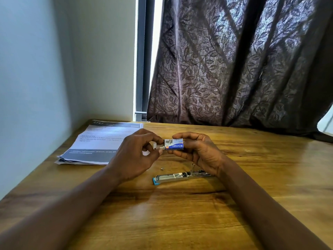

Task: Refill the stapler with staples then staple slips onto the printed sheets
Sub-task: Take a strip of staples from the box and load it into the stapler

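A small blue and white staple box [174, 144] is held above the wooden table [180, 213]. My right hand [196, 152] grips its right half with curled fingers. My left hand [137, 156] pinches the box's open left end, where a white flap and a bit of metal show. Below my hands the stapler [173, 177] lies flat on the table, opened out, its metal channel facing up and a blue tip at its left end; my right wrist hides its right end. A stack of printed sheets [97, 143] lies at the far left.
A tiny metal piece [162, 168] lies on the table just above the stapler. A pale wall runs along the left edge. A dark leaf-patterned curtain [234, 69] hangs behind the table's far edge.
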